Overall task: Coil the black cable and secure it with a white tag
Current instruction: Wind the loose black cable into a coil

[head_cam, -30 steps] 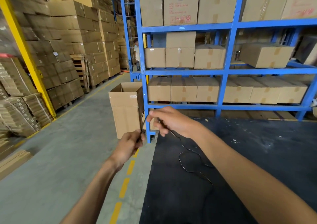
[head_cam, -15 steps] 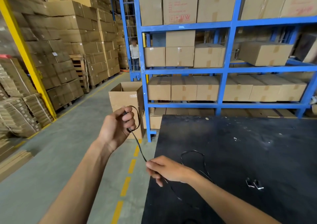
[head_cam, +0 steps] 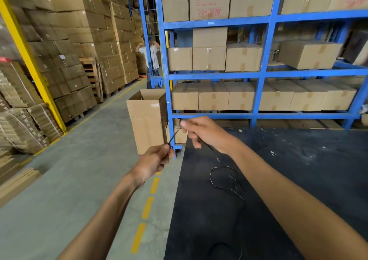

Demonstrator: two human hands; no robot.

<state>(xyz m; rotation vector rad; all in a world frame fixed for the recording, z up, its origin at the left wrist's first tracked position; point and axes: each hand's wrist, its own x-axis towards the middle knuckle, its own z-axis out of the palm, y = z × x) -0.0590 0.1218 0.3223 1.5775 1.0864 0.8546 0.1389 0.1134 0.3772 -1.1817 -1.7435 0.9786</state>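
A thin black cable [head_cam: 225,182] lies in loose loops on the black table [head_cam: 298,170] and runs up to both hands. My left hand [head_cam: 153,160] pinches the cable just off the table's left edge. My right hand [head_cam: 203,133] is higher and farther away, over the table's far left corner, fingers closed on the cable. A short taut stretch of cable [head_cam: 173,137] spans between the two hands. No white tag is in view.
An open cardboard box [head_cam: 147,118] stands on the floor behind my hands. Blue racking [head_cam: 262,74] full of cartons runs behind the table. Stacked cartons on pallets [head_cam: 75,50] line the aisle at left. A person [head_cam: 151,54] stands far down the aisle.
My right hand has risen from the table's near left edge up to the far corner, drawing cable with it. My left hand has dropped lower and to the right. The small objects on the table are now hidden.
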